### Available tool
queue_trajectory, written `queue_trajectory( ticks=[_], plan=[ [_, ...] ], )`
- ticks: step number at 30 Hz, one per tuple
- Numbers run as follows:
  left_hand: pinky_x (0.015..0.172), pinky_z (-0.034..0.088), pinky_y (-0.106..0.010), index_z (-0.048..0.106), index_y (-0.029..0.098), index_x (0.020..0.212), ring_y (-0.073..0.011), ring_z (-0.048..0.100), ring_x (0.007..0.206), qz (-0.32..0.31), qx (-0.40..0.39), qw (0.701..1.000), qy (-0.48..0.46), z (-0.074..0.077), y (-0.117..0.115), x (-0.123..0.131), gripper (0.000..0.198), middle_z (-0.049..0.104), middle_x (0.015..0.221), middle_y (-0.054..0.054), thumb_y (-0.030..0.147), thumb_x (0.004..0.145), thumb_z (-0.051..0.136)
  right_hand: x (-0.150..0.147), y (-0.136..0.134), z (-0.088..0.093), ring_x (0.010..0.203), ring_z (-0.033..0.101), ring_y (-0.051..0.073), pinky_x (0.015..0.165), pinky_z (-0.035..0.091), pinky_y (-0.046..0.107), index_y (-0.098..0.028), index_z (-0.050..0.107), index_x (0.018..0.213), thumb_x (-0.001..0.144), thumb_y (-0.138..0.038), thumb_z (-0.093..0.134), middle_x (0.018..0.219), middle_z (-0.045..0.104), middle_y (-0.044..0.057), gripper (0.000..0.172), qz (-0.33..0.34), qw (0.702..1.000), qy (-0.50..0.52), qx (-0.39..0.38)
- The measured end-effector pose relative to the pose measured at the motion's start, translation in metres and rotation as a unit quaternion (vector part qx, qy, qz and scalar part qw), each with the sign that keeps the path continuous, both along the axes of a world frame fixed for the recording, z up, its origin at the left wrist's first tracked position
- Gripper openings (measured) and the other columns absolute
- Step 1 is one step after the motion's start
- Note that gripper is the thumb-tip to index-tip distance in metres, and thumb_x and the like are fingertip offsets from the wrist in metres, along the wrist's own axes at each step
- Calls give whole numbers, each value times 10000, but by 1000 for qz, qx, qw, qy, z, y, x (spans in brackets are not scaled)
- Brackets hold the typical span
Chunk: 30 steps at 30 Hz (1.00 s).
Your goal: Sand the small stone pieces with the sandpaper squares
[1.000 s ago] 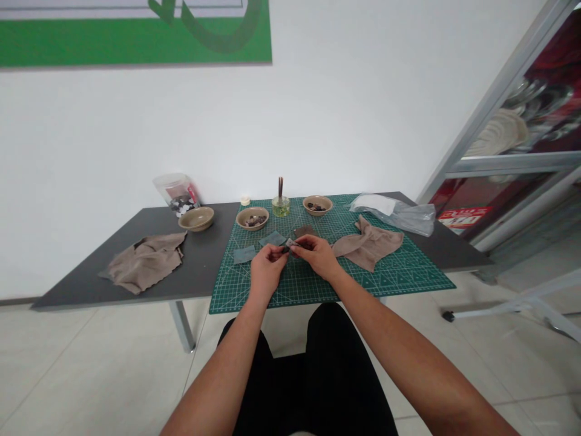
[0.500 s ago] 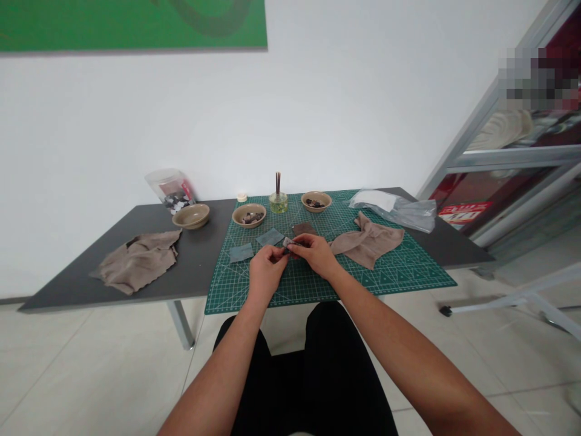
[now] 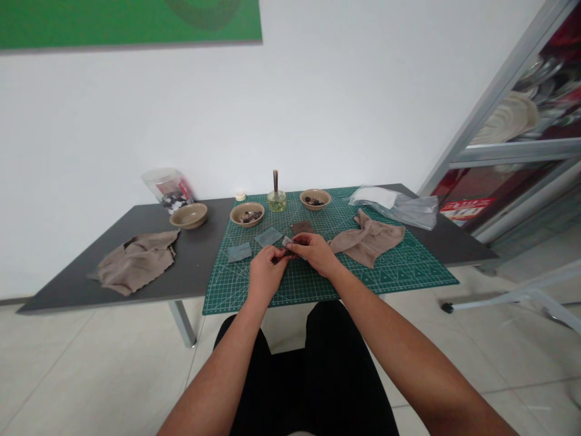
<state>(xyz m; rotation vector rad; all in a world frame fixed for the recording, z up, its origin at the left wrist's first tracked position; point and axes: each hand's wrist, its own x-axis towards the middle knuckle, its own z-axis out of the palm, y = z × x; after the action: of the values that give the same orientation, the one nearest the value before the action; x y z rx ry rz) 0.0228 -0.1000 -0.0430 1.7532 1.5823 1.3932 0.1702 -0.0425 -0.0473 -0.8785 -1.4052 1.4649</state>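
So the right hand's fingers are pinching a small grey piece above the green mat, the left hand's are curling right beside it (can't tell on what), and imo a light pinch is helping, both hands angling inward over the bench.

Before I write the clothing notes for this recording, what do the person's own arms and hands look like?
The left hand and right hand are ungloved. Both forearms are bare, with no sleeves in view. No watch, bracelet or cable shows at either wrist; small details on the fingers are too small to tell.
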Motion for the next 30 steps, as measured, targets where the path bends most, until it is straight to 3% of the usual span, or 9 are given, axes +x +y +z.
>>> queue_trajectory(
  ticks=[13,17,20,24,30],
  plan=[
    [638,417,-282,643,206,659,-157,570,663,-2,-17,999,-28,-1,-1,-2,99,625,692,9,230,738,697,6,-2,4,611,583,121,610,457,265,-175,695,735,654,-308,777,681,661,-4,176,25,1000,4,-7],
    [694,448,-286,634,204,642,-160,594,707,-30,-9,999,-16,1,-1,-1,103,645,717,7,205,730,687,1,2,0,592,597,129,595,477,274,-175,657,718,644,-329,775,668,661,-5,208,-33,999,19,-26],
    [711,478,-290,653,206,756,-156,620,716,-32,-29,997,-64,0,1,-1,15,670,760,9,201,742,656,-1,4,0,603,615,141,601,493,283,-170,644,717,618,-348,787,658,667,3,249,-77,994,53,-51],
    [695,500,-281,632,206,932,-141,637,696,-41,-30,986,-159,-2,4,-1,173,664,800,10,224,760,627,1,1,5,597,622,138,603,499,283,-167,664,737,591,-357,815,683,683,5,283,-41,994,76,-63],
    [706,503,-283,667,194,964,-147,630,704,-34,-52,992,-108,-2,5,-2,228,672,777,9,215,737,666,3,-2,6,633,628,125,639,510,276,-172,691,759,610,-349,817,746,692,3,263,-5,996,80,-43]
  ],
)
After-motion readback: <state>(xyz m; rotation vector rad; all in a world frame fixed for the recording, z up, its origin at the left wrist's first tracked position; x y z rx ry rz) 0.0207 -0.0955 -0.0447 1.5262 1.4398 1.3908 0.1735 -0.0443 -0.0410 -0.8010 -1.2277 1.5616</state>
